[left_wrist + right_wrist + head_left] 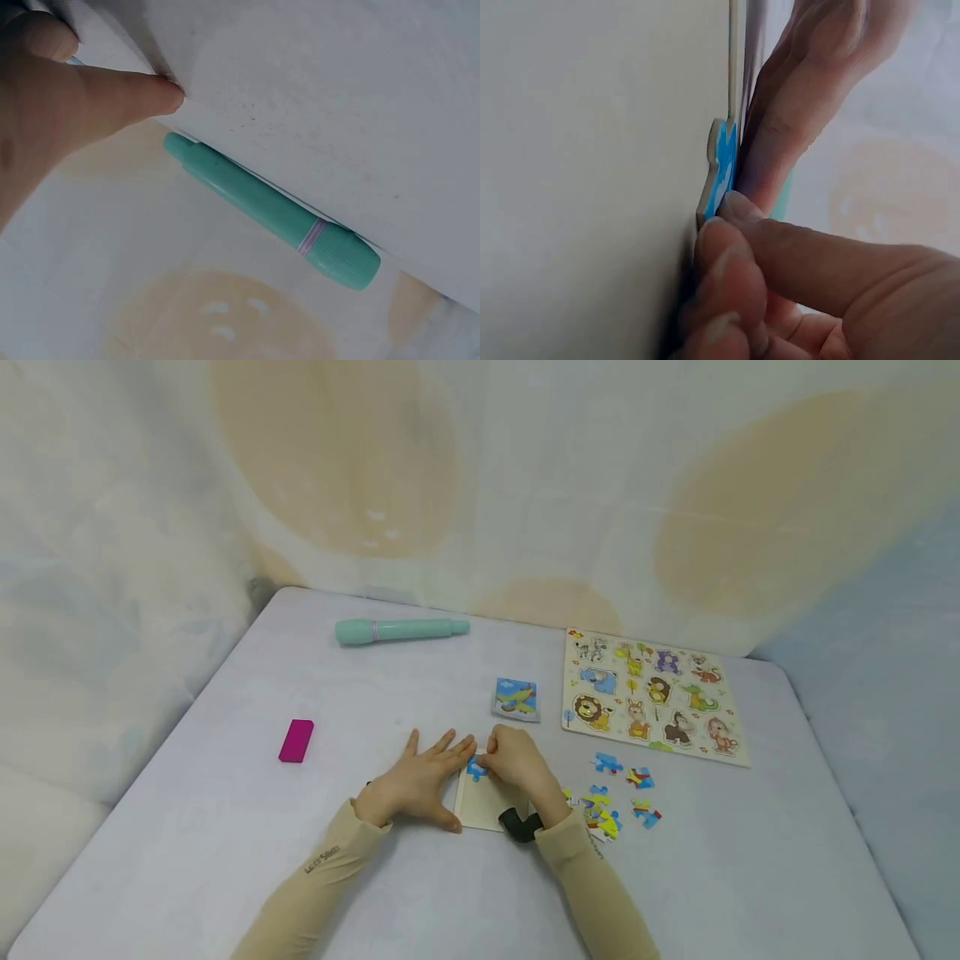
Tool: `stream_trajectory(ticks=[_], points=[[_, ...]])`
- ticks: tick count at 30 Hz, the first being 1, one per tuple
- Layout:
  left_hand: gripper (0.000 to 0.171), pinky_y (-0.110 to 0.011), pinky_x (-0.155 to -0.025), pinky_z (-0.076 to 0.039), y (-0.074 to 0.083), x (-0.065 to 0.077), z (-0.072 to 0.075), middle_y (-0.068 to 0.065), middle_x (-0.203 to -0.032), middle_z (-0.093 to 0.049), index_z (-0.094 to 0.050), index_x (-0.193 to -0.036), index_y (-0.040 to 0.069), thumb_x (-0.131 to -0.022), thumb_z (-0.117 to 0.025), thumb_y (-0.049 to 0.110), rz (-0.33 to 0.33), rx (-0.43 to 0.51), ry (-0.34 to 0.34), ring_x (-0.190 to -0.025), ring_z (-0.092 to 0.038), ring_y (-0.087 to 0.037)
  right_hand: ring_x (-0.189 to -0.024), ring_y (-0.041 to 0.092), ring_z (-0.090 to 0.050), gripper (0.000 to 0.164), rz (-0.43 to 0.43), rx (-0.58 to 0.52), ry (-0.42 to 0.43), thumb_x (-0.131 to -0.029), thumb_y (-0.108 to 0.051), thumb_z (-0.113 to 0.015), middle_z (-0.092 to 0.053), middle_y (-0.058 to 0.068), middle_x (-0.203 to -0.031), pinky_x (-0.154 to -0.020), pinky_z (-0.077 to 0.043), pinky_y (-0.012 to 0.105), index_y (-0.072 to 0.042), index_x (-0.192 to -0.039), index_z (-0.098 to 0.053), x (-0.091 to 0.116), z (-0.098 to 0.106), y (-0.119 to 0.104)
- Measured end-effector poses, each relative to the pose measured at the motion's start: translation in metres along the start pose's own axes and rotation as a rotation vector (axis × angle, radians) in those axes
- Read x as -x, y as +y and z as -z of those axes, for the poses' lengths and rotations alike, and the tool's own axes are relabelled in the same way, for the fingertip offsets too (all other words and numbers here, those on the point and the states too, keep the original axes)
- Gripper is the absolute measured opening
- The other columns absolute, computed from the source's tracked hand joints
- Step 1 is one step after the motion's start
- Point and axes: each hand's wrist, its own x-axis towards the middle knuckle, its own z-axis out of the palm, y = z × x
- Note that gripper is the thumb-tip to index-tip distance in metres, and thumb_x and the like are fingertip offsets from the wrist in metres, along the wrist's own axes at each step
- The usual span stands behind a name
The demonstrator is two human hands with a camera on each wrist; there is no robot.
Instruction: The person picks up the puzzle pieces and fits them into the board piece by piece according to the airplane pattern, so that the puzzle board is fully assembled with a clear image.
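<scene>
A small pale wooden puzzle tray [476,810] lies on the table between the two hands. My left hand [420,781] spreads flat with straight fingers at the tray's left edge. Over the tray, my right hand [517,760] pinches a blue jigsaw piece [476,769] near the upper left corner. In the right wrist view this piece [721,169] stands slightly tilted at the rim, thumb and forefinger on its near end. Left fingertips lie just beyond it. Several loose jigsaw pieces [602,818] are scattered right of the tray, partly behind the right wrist.
A small picture card [516,698] with an airplane lies beyond the hands. Behind to the right is a large animal puzzle board [572,696]. A mint-green tube [408,629] lies near the back edge, a magenta block [297,741] at left. Fabric hangs behind the table.
</scene>
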Motion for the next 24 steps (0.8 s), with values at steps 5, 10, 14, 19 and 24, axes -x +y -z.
stream_trajectory(ticks=[5, 10, 14, 19, 24], points=[[0.119, -0.072, -0.112, 0.001, 0.0, -0.001, 0.0, 0.003, -0.163, -0.016, -0.022, -0.155, 0.015, -0.062, -0.084, 0.056, 0.003, 0.0, -0.004, -0.152, -0.008, -0.024, -0.051, 0.011, -0.06, 0.013, 0.014, -0.12, -0.055, -0.088, -0.011, -0.068, -0.065, 0.006, -0.064, -0.047, -0.045, 0.019, -0.003, -0.086, -0.059, 0.001, 0.002, 0.008], [0.119, -0.071, -0.112, 0.001, -0.002, -0.001, 0.001, 0.002, -0.163, -0.017, -0.022, -0.155, 0.015, -0.063, -0.084, 0.055, -0.005, 0.013, -0.006, -0.152, -0.008, -0.026, -0.066, 0.013, -0.064, 0.018, 0.02, -0.205, -0.124, -0.094, -0.02, -0.062, -0.07, 0.008, -0.081, -0.06, -0.052, 0.025, -0.003, -0.1, -0.064, 0.008, 0.026, 0.033], [0.119, -0.071, -0.113, 0.001, -0.002, -0.001, 0.003, 0.001, -0.163, -0.017, -0.023, -0.155, 0.014, -0.062, -0.086, 0.052, 0.011, 0.016, -0.004, -0.152, -0.008, -0.026, -0.079, 0.02, -0.066, 0.027, 0.02, -0.207, -0.019, -0.095, -0.021, -0.061, -0.069, 0.016, -0.096, -0.067, -0.054, 0.029, 0.0, -0.111, -0.063, 0.023, 0.058, 0.067], [0.118, -0.072, -0.112, 0.001, -0.003, 0.001, 0.007, -0.002, -0.163, -0.019, -0.025, -0.154, 0.012, -0.062, -0.087, 0.049, 0.004, 0.04, 0.008, -0.152, -0.01, -0.028, -0.099, 0.03, -0.063, 0.034, -0.1, -0.105, 0.165, -0.09, -0.018, -0.067, -0.066, 0.019, -0.114, -0.075, -0.053, 0.034, -0.002, -0.119, -0.06, 0.047, 0.088, 0.107], [0.119, -0.071, -0.113, 0.002, -0.003, 0.002, 0.006, 0.0, -0.163, -0.017, -0.022, -0.155, 0.013, -0.062, -0.087, 0.05, 0.02, 0.039, -0.002, -0.152, -0.008, -0.027, -0.098, 0.029, -0.06, 0.041, -0.156, 0.013, 0.182, -0.085, -0.016, -0.073, -0.065, 0.017, -0.113, -0.078, -0.049, 0.038, -0.004, -0.121, -0.059, 0.058, 0.093, 0.123]])
